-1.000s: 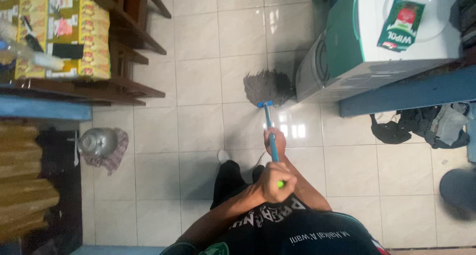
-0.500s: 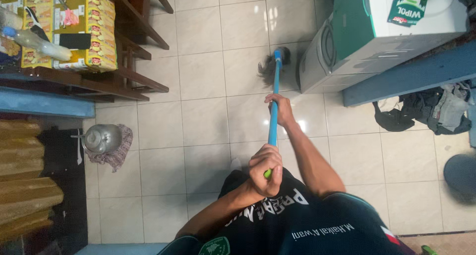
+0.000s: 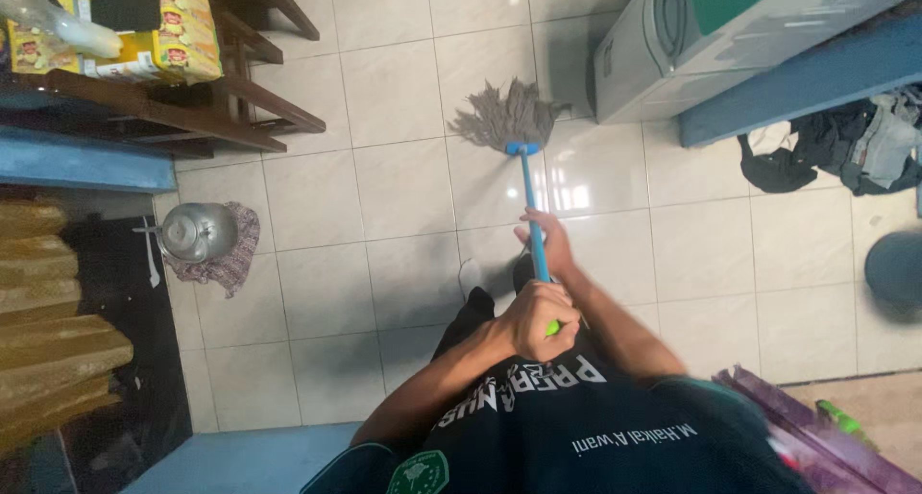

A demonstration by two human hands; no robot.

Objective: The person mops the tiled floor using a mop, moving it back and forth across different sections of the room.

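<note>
The white tiled floor [image 3: 384, 196] lies under the grey mop head [image 3: 504, 115], which rests well beyond the fingers, near the washing machine [image 3: 663, 43]. The blue mop handle [image 3: 529, 201] runs from that head back into both fists. The right hand [image 3: 547, 244], farther along the handle, and the left hand [image 3: 540, 323], at the green end, are each wrapped tight around it.

open tiled floor [image 3: 403, 182], washing machine [image 3: 663, 43] right, wooden bench [image 3: 240, 100] left

floor tiles [image 3: 403, 187]: glossy, smooth | mop head [image 3: 504, 115]: stringy cloth | kettle [image 3: 197, 232]: shiny metal | shelf [image 3: 240, 110]: wood
</note>
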